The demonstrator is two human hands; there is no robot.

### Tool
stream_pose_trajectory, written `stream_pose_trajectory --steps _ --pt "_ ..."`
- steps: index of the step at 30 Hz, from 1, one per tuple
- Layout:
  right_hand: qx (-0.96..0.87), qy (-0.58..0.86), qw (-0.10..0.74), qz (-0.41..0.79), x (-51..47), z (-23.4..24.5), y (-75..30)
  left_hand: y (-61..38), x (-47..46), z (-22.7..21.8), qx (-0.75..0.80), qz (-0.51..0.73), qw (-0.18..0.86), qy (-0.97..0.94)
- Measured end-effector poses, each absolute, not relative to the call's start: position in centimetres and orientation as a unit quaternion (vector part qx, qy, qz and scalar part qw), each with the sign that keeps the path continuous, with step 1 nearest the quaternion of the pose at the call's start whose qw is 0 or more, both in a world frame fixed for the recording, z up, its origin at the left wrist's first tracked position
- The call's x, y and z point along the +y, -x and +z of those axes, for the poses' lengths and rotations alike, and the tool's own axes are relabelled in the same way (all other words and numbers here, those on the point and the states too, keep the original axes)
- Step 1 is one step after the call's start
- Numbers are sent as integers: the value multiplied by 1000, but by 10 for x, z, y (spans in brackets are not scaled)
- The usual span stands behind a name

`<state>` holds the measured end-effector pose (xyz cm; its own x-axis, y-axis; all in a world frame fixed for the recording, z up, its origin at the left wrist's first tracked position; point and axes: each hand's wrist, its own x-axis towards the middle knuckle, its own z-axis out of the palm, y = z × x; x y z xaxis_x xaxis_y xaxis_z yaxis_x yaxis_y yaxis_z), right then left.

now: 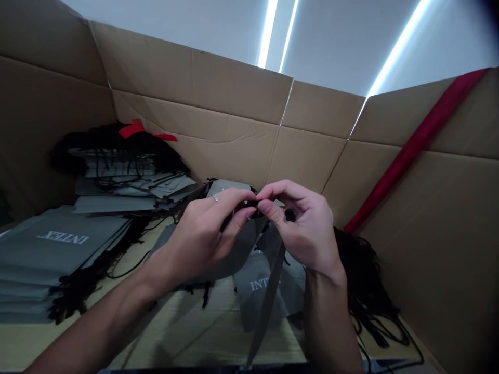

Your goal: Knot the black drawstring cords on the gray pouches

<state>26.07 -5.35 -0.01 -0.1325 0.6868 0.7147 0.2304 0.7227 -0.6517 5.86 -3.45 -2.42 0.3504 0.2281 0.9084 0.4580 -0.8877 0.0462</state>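
Cardboard box walls (195, 88) surround a grey INTEX bag (259, 291) with black cord (289, 214).

Stacked INTEX bags (58, 249) — cardboard box walls (191, 83), a red strip (413, 148).

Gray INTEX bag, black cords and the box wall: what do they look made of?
The gray INTEX bag looks like matte paper or card, judging by its crisp folds. The black cords seem soft textile, hanging limp. The box wall is plain brown cardboard, with creased flaps.

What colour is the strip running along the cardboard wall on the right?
The strip is deep red; it shows best in the head view.
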Motion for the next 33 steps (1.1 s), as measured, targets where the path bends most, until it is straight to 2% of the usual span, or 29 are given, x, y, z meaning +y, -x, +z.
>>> stream_pose_trajectory --steps 2,6,9,14,18,23,33 --pt "-728 325 576 180 -54 -1 -257 -61 -36 -24 -216 -553 38 804" --pt "-735 321 585 123 -51 -6 -253 -64 -40 -20 -220 -596 -190 748" --pt "-742 312 580 120 -49 -9 -251 -65 -40 -14 -219 -584 -325 711" --pt "-742 307 586 109 -51 -11 -248 -62 -38 -9 -204 -537 -439 691" --pt "-728 310 598 131 -54 -8 -248 -56 -35 -9 -193 -507 -487 684" --pt "-721 314 591 180 -55 -4 -251 -50 -31 -9 -160 -509 -494 687" --pt "-728 334 576 164 -59 -6 -256 -58 -35 -12 -201 -552 -380 715"
